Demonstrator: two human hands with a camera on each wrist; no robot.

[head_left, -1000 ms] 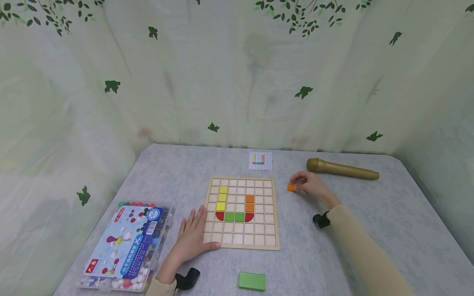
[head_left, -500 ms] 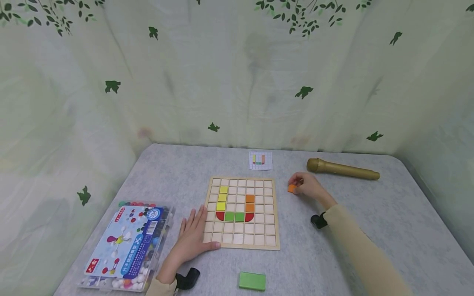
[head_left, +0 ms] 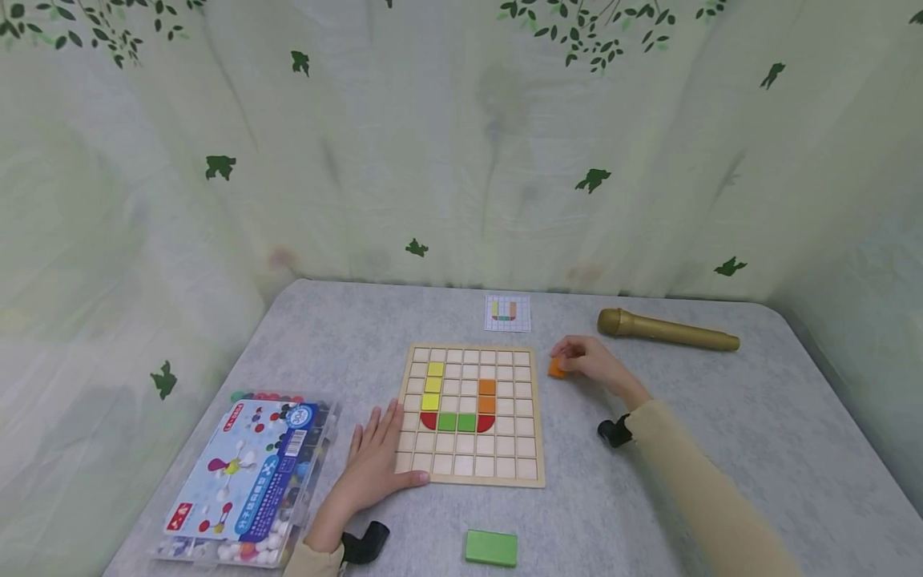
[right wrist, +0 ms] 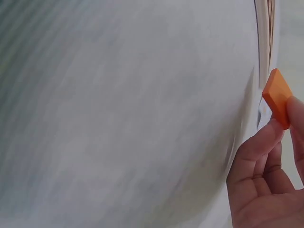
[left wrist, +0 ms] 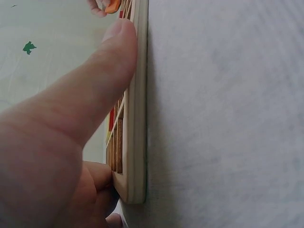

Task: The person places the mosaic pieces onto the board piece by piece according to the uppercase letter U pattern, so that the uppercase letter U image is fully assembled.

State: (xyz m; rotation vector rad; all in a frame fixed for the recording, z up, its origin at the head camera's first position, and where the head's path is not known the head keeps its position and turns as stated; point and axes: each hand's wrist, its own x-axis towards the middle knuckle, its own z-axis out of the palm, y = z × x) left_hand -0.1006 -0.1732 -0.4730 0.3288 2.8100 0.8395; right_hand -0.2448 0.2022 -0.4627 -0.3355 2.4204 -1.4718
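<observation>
A wooden grid board (head_left: pixel 505 469) lies mid-table, bearing yellow tiles (head_left: pixel 433 385), red curved tiles (head_left: pixel 429 421), green tiles (head_left: pixel 457 422) and orange tiles (head_left: pixel 486 397) in a U shape. My left hand (head_left: pixel 375 461) rests along the board's near left corner, fingers straight at its left side and thumb on the front edge. Right of the board, my right hand (head_left: pixel 590 359) pinches an orange square tile (right wrist: pixel 276 97) between thumb and fingertips; in the right wrist view one corner of the tile points up.
Behind the board lies a card (head_left: pixel 507 312) printed with a similar U pattern. A gold microphone-shaped stick (head_left: pixel 667 329) is at the back right. At left stands a clear plastic case (head_left: pixel 241 473) of coloured balls. A green block (head_left: pixel 491 548) lies near the front edge.
My right hand has moved slightly left toward the board with the orange tile, which has turned in the fingers. My left hand stays in place on the board.
</observation>
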